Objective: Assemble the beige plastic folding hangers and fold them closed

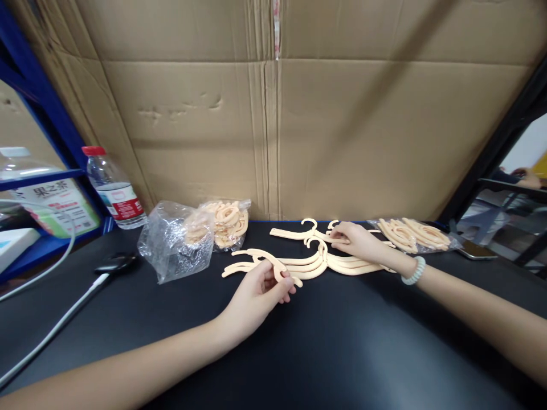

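Observation:
My left hand (265,283) pinches a curved cream plastic hanger piece (267,257), tilted above the left ends of several hangers. Those cream clothes hangers (305,267) lie nested on the black table, hooks toward the back. Farther back, my right hand (352,239) has its fingers closed around part of another cream hanger (294,234) with its hook (308,222) showing. The fingertips partly hide that hanger's right side. A second hook (333,224) shows just behind the right fingers.
Clear bags of cream hanger parts lie left (231,225) and right (414,234). A crumpled clear bag (175,245), a red-capped bottle (115,188) and a black device on a white cable (115,263) are at left. A phone (476,250) lies far right. Cardboard (192,125) walls the back.

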The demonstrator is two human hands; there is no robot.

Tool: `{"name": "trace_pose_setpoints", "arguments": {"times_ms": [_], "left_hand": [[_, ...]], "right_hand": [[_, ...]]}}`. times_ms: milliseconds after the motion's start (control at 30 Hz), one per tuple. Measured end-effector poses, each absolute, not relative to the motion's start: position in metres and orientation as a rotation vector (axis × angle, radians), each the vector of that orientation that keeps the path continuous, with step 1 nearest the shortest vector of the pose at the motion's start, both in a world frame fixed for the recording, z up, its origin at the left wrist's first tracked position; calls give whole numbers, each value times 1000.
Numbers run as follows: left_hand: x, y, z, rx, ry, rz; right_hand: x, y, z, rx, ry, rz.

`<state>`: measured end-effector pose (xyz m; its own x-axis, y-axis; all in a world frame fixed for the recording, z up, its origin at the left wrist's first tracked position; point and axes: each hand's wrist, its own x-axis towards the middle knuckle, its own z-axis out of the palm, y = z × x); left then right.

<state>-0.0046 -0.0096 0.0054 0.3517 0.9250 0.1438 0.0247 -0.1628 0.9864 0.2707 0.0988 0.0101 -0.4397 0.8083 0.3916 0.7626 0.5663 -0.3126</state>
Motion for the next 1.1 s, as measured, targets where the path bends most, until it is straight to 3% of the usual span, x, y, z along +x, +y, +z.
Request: {"name": "trace_pose_setpoints", "arguments": {"times_ms": [233,700,1100], "left_hand": [[-4,-10,9,1484,894,1061],[-9,-11,7,1382,858,1170],[-10,-9,8,1263,819,1181]], "right_hand": [[269,98,9,-1274,-2253,69],[276,28,67,-1100,-2228,-68],[290,11,30,-1075,-2193,-92]]}}
